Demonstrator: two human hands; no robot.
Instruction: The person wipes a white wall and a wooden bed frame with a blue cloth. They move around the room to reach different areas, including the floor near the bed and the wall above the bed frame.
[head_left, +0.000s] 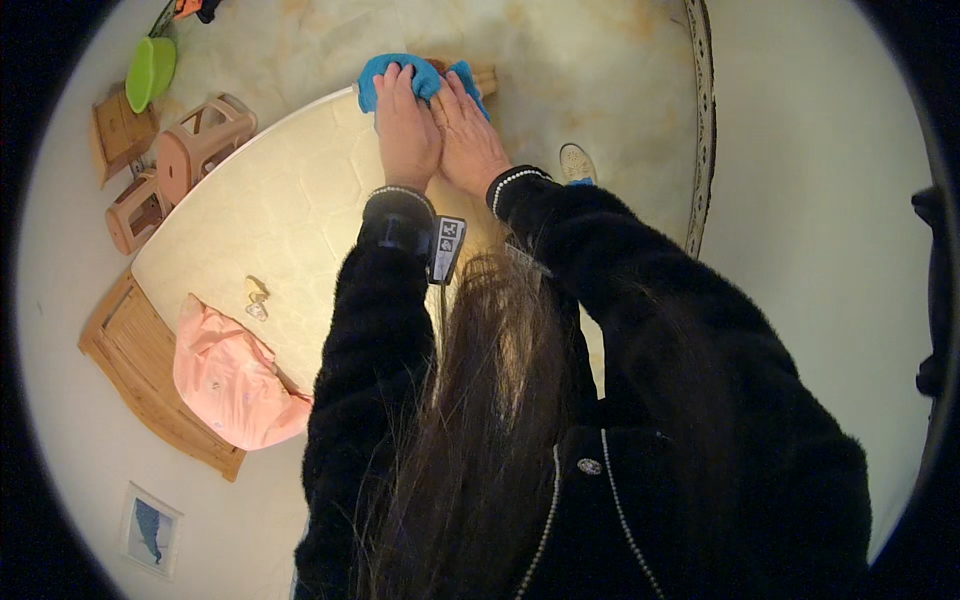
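Observation:
A blue cloth (397, 75) is bunched over a wooden bed part at the mattress's far corner. My left hand (406, 131) lies on the cloth with its fingers bent over it. Beside it, partly touching, my right hand (471, 139) presses on the cloth's right part. A brown wooden end (487, 79) shows past the right fingertips; the surface beneath the cloth is hidden. The cream quilted mattress (300, 180) spreads to the left of my hands.
On the mattress lie a pink pillow (232, 382) and two small objects (256, 298). A wooden headboard (150, 382) stands behind. Plastic stools (176, 154), a wooden cabinet (124, 131) and a green basin (152, 71) are beyond the far side. A shoe (577, 161) is on the marbled floor (622, 82).

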